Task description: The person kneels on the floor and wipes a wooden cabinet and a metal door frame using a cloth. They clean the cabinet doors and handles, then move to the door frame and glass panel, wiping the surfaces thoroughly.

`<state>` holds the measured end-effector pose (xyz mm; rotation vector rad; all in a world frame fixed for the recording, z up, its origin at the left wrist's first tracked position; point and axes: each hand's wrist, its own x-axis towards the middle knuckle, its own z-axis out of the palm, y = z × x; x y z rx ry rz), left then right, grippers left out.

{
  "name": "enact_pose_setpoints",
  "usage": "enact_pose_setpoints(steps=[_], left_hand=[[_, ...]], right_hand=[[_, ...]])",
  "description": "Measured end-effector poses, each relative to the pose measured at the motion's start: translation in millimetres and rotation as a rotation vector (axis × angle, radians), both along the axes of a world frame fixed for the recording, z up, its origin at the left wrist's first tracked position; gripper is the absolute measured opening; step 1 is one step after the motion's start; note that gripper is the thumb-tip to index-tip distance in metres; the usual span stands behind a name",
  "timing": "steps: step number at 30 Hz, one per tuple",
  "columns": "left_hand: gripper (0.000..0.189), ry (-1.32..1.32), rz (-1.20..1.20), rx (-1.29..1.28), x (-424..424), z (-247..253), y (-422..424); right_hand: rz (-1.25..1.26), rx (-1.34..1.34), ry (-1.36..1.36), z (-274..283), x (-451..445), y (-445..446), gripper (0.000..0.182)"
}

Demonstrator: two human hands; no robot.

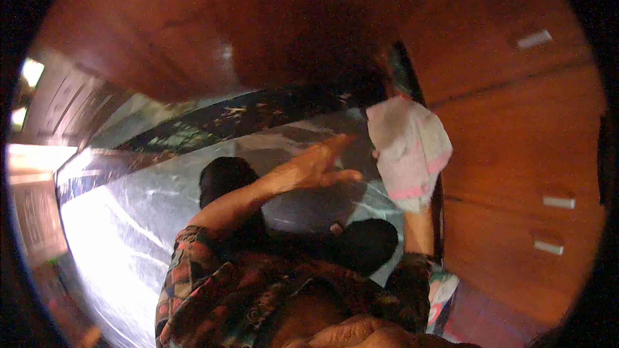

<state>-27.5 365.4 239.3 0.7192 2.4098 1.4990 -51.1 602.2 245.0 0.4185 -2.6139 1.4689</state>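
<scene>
A white cloth with pink stripes [411, 150] drapes over my right hand and hides nearly all of it. My right forearm leads up into the cloth, beside a wooden drawer front [493, 154]. To the left of the cloth is my left hand [314, 168], blurred, its fingers apart and nothing in them. It hangs above a glossy grey surface with white veins [309, 208], between and beyond my dark-clothed knees [370, 244].
Reddish-brown wooden furniture [145, 24] rises ahead, and drawers with pale handles [558, 202] stand on the right. A dark patterned strip [232, 116] crosses the grey surface. Carved wooden panels [38, 217] are at far left. A printed bag-like item [440, 295] lies by my right elbow.
</scene>
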Motion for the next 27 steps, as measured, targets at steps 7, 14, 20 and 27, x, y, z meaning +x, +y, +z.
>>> enact_pose_setpoints(steps=[7, 14, 20, 27], left_hand=[[0.076, -0.695, 0.078, 0.760, 1, 2, -29], [0.066, -0.810, 0.095, 0.546, 5, -37, -59], [0.066, -1.114, 0.308, 0.316, -10, 0, -73], [0.047, -1.296, 0.432, 0.647, 12, -22, -50]], right_hand=[[0.108, 0.224, -0.031, -16, 22, -42, 0.050], [0.134, 0.377, -0.071, -49, 37, -59, 0.051], [0.129, 0.449, -0.135, -67, 43, -57, 0.051], [0.124, 0.477, -0.274, -48, 71, -43, 0.052]])
